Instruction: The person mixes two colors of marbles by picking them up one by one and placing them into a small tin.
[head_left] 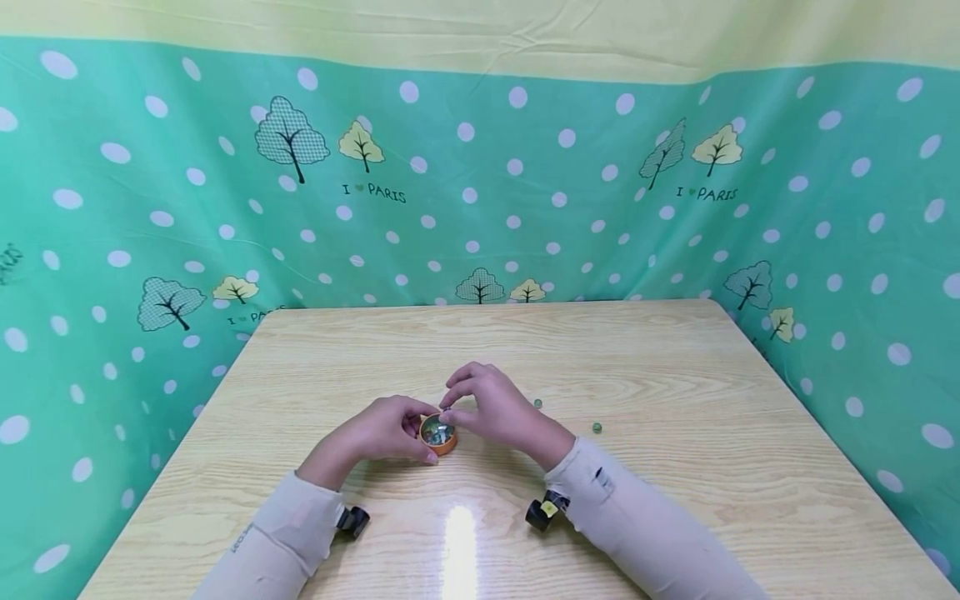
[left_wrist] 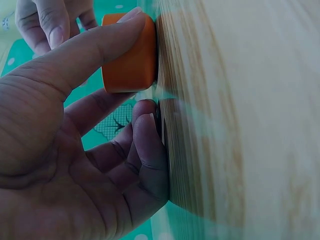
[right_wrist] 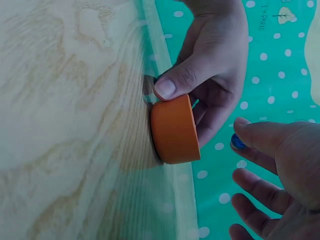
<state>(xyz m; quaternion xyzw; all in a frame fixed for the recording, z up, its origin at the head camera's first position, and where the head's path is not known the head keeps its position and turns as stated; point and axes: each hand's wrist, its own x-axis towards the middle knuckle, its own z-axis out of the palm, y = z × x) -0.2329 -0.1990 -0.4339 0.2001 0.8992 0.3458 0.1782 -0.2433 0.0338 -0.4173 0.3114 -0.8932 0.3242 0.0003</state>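
A small orange bowl [head_left: 438, 447] stands on the table, and marbles [head_left: 437, 432] lie inside it. My left hand [head_left: 387, 429] grips the bowl from the left, its thumb against the near side and its fingers round the far side. Just above the rim, my right hand [head_left: 495, 407] pinches a dark blue marble [right_wrist: 238, 142] between thumb and forefinger; its other fingers are loosely bent. In the left wrist view the orange bowl [left_wrist: 129, 62] hides part of what is behind it.
Two green marbles lie on the wooden table [head_left: 637, 517] right of the bowl: one marble [head_left: 537, 403] by the right wrist, another marble [head_left: 597, 427] farther right. A green dotted curtain [head_left: 480, 225] hangs behind and beside the table.
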